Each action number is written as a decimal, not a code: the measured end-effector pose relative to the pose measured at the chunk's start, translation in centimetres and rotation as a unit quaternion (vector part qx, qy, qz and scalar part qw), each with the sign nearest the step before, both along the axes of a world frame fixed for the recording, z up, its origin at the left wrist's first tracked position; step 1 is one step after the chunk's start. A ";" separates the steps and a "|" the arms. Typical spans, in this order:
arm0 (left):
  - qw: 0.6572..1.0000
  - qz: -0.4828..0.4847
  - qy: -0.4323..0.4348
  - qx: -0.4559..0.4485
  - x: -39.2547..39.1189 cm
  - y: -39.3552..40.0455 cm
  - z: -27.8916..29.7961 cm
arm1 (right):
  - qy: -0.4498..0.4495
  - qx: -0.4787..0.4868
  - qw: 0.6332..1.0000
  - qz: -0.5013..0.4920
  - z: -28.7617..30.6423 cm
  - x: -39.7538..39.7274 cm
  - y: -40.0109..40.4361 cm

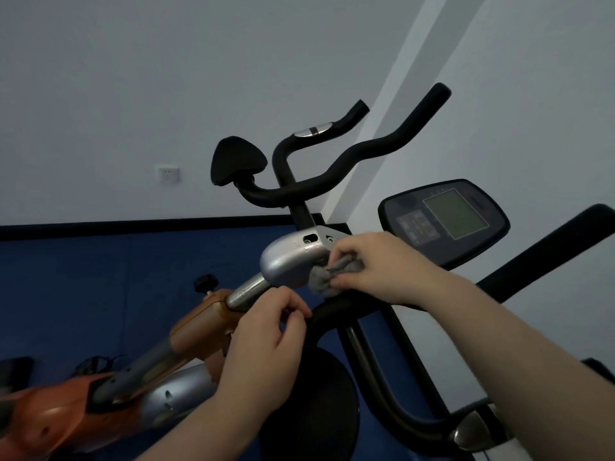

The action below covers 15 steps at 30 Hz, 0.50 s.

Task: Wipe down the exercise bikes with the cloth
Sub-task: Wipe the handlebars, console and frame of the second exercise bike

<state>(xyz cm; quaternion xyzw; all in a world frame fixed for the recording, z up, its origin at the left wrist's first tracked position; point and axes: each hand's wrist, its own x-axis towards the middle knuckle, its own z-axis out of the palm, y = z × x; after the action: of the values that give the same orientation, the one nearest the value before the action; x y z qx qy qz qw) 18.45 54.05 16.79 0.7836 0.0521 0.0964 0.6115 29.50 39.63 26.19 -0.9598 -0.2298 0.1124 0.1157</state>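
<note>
Left hand, lower centre: fingers curled together near chrome steel stem tube; contact with it unclear. Right hand, centre right: fingers clamped on crumpled grey cloth, pressed against silver moulded plastic handlebar bracket of orange-framed exercise bike. Advice: keep bike steadied, refold cloth to clean face, sweep bracket underside, then black padded handlebars.
</note>
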 end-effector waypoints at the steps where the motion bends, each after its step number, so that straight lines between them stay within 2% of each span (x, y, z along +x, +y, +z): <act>1: 1.000 0.000 -0.002 0.001 0.1 0.0 -0.1 | -0.037 0.001 0.999 -0.011 -0.5 0.0 0.6; 3: 1.000 0.003 -0.006 -0.002 0.1 0.0 -0.2 | -0.139 -0.008 0.990 -0.009 -1.9 -1.1 2.1; 4: 1.000 0.002 -0.007 -0.003 0.1 0.0 -0.2 | -0.162 -0.015 0.987 0.007 -2.4 -1.7 2.1; 8: 1.000 -0.015 -0.009 0.004 0.2 0.1 -0.3 | -0.091 0.014 0.996 -0.020 -1.3 -1.2 0.3; 11: 1.000 -0.017 -0.013 0.008 0.3 0.1 -0.3 | -0.169 0.016 0.985 -0.040 -2.6 -1.1 2.1; 12: 1.000 -0.019 -0.013 0.007 0.3 0.1 -0.3 | -0.170 0.025 0.984 -0.038 -3.0 -1.6 2.2; 15: 0.999 -0.030 -0.012 -0.008 0.3 0.2 -0.3 | -0.056 0.098 0.993 -0.045 -1.7 -1.7 -0.1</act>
<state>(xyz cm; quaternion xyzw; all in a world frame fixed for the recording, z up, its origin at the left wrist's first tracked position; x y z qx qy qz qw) 18.78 54.25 16.49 0.7788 0.0222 0.0872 0.6208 27.76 39.52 24.50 -0.9579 -0.2028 0.0297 0.2011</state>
